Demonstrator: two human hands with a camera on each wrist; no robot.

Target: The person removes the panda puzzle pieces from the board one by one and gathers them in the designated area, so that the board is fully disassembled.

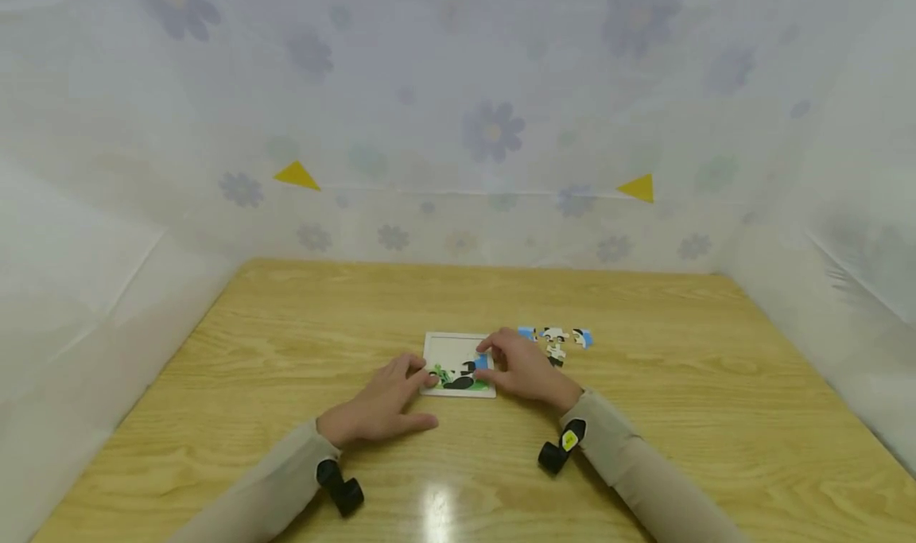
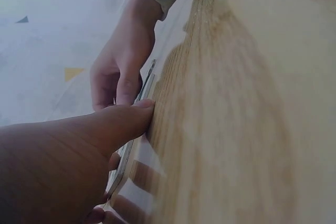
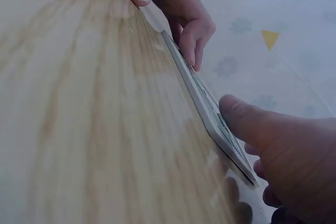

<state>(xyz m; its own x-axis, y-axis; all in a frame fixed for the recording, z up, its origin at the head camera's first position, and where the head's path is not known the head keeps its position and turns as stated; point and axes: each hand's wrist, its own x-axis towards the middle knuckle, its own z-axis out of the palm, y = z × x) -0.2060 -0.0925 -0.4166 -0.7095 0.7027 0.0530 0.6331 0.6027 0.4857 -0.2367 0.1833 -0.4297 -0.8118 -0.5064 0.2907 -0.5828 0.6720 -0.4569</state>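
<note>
Puzzle tray (image 1: pixel 445 343) is lying flat on the wooden table (image 1: pixel 286 328), just below the middle of the head view, with both hands working at it. The left hand (image 1: pixel 382 406) is resting at the tray's left edge, fingers fairly straight and fingertips touching the frame; it seems to be steadying the tray rather than gripping anything. The right hand (image 1: pixel 525 368) is covering the tray's right side, its fingers pressing down on a blue piece (image 1: pixel 482 361). In the right wrist view the thumb is bearing on the tray's near edge. Judging by the picture, only the lower strip is filled, green and black showing, while the upper part of the tray is showing white. Several loose pieces (image 1: pixel 556 341) are waiting just right of the tray, so most of the assembling appears left to do.
</note>
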